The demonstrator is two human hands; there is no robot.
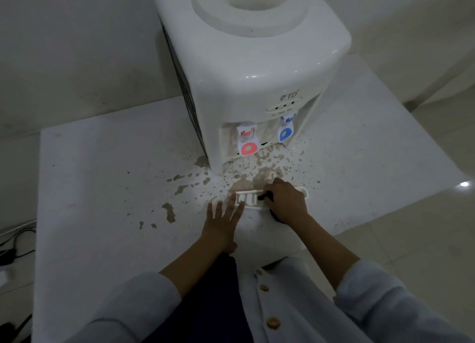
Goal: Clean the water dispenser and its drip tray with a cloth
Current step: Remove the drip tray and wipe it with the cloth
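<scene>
Single view, head-worn wide-angle cam. Looks fwd and steeply down from above person's chest. Own shirt front and both forearms fill bottom of frame, close to lens. White table (102, 188) spans mid frame. Water dispenser (252, 67) at top centre, seen from above and front, its top opening cut by upper edge. Left hand (222, 223) and right hand (285, 201) meet near centre. Wide-angle bending at edges; floor tiles visible right, cables far left. No 2nd view, so no overlap.
</scene>
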